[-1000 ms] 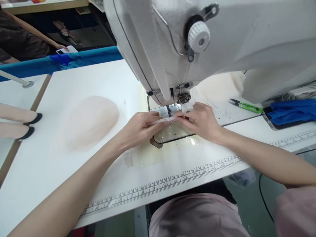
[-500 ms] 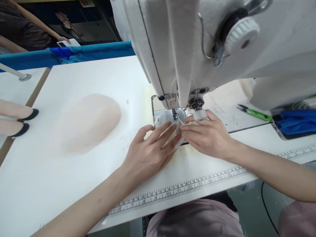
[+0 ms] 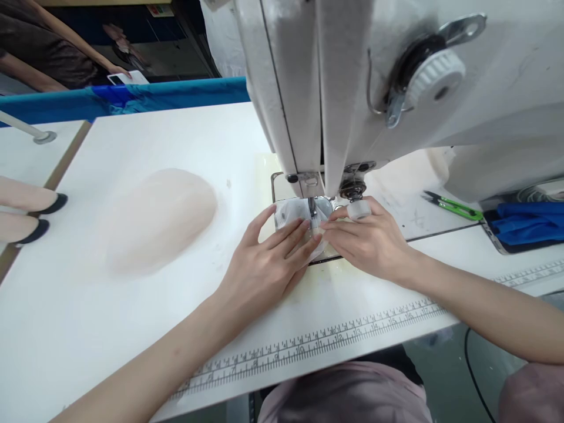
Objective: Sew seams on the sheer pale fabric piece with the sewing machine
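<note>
My left hand [image 3: 268, 261] lies flat with spread fingers on a small piece of sheer pale fabric [image 3: 287, 215] at the needle plate. My right hand [image 3: 369, 239] presses the same fabric from the right, fingers stretched toward the needle [image 3: 312, 207]. A white plastic guard [image 3: 358, 210] sits on one right fingertip. Both hands meet just under the presser foot of the white sewing machine [image 3: 374, 88], which hides the far part of the fabric.
A pile of pale peach fabric [image 3: 158, 217] lies left on the white table [image 3: 132, 305]. Green thread snips [image 3: 450, 204] and blue cloth [image 3: 529, 222] lie right. A printed ruler [image 3: 335, 338] runs along the front edge. Another person's arm [image 3: 79, 41] is at the far left.
A second ago both hands pinched the fabric raised near the needle. Now they lie flat, pressing it on the plate under the foot. The view moved closer to the machine.
</note>
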`<control>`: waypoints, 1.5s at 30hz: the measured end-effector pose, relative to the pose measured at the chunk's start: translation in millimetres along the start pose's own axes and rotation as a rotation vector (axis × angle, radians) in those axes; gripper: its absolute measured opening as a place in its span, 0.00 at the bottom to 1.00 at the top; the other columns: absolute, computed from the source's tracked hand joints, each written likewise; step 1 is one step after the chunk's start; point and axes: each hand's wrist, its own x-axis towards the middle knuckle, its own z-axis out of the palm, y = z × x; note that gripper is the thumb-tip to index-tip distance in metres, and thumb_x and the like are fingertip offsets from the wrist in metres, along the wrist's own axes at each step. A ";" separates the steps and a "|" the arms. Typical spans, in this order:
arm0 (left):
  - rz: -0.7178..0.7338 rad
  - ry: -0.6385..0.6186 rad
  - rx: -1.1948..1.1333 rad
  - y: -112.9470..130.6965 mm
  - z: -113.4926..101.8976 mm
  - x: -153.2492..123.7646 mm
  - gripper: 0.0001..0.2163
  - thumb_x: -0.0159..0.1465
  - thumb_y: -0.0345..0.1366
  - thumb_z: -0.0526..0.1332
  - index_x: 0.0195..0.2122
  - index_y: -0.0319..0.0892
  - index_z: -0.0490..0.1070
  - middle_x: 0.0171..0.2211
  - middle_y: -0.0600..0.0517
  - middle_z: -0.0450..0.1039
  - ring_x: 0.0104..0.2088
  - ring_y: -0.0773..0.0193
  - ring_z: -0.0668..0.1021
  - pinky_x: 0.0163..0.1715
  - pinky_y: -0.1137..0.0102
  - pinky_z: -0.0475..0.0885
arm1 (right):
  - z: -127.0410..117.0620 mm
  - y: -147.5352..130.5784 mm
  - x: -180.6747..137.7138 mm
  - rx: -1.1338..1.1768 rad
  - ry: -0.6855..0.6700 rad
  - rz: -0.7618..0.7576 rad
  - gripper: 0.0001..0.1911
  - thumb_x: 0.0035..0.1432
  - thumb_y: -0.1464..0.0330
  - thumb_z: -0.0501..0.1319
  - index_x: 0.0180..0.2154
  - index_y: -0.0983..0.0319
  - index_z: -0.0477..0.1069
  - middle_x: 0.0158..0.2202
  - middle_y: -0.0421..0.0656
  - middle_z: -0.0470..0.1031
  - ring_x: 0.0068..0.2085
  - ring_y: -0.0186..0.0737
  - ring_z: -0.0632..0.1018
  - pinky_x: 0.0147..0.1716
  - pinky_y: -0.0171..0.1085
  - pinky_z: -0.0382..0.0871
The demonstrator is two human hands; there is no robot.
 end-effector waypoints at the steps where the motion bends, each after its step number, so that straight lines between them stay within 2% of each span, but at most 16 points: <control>1: -0.003 -0.006 0.003 -1.6 0.6 0.5 0.15 0.66 0.30 0.56 0.53 0.41 0.69 0.51 0.44 0.74 0.52 0.53 0.76 0.60 0.44 0.61 | 1.3 1.1 0.4 -0.010 0.001 0.003 0.14 0.65 0.75 0.55 0.29 0.61 0.75 0.31 0.37 0.81 0.35 0.35 0.76 0.42 0.40 0.62; 6: -0.045 -0.046 0.022 -8.5 2.4 4.8 0.14 0.68 0.32 0.53 0.55 0.43 0.67 0.52 0.46 0.73 0.54 0.56 0.74 0.63 0.43 0.55 | 6.7 6.1 2.4 -0.049 -0.038 0.017 0.13 0.62 0.78 0.56 0.30 0.59 0.75 0.31 0.37 0.80 0.33 0.36 0.74 0.39 0.41 0.59; 11: -0.078 -0.090 -0.005 -14.3 3.6 9.3 0.15 0.70 0.33 0.50 0.55 0.43 0.67 0.53 0.47 0.73 0.55 0.55 0.73 0.65 0.43 0.49 | 11.4 10.2 0.7 -0.082 -0.032 0.010 0.13 0.60 0.81 0.56 0.34 0.60 0.76 0.34 0.38 0.81 0.37 0.38 0.75 0.43 0.43 0.59; 15: -0.096 -0.006 0.010 -12.8 6.1 8.0 0.13 0.69 0.33 0.53 0.53 0.44 0.68 0.52 0.48 0.74 0.53 0.54 0.75 0.63 0.43 0.56 | 10.1 9.1 0.1 -0.055 -0.077 0.047 0.12 0.61 0.78 0.56 0.38 0.60 0.76 0.38 0.40 0.81 0.42 0.42 0.75 0.46 0.45 0.59; 20: -0.015 0.066 0.055 -2.4 5.0 1.0 0.15 0.66 0.28 0.56 0.53 0.40 0.68 0.50 0.44 0.75 0.50 0.55 0.78 0.58 0.48 0.65 | 3.2 4.2 -1.9 -0.047 -0.085 -0.025 0.14 0.62 0.79 0.54 0.41 0.61 0.76 0.43 0.40 0.80 0.44 0.40 0.75 0.46 0.44 0.60; 29: -0.019 0.053 -0.043 -0.5 3.1 -0.8 0.17 0.64 0.27 0.57 0.53 0.38 0.70 0.49 0.43 0.75 0.50 0.53 0.77 0.61 0.45 0.61 | 0.5 2.1 -5.0 -0.071 -0.074 -0.054 0.15 0.63 0.80 0.52 0.40 0.63 0.76 0.44 0.40 0.80 0.42 0.38 0.76 0.48 0.43 0.61; 34: -0.012 0.051 -0.006 -1.4 4.6 -0.4 0.15 0.65 0.28 0.56 0.52 0.37 0.70 0.49 0.43 0.75 0.50 0.54 0.77 0.60 0.46 0.63 | 2.0 2.9 -5.0 -0.067 -0.075 -0.046 0.15 0.61 0.80 0.53 0.41 0.63 0.76 0.44 0.41 0.80 0.42 0.39 0.76 0.47 0.45 0.61; 45: -0.032 0.059 0.002 -5.3 9.3 1.8 0.15 0.65 0.28 0.55 0.53 0.35 0.70 0.49 0.41 0.75 0.51 0.54 0.77 0.62 0.47 0.59 | 3.9 4.3 -4.1 -0.060 -0.103 -0.018 0.15 0.63 0.79 0.52 0.43 0.63 0.76 0.43 0.42 0.80 0.43 0.40 0.76 0.47 0.46 0.61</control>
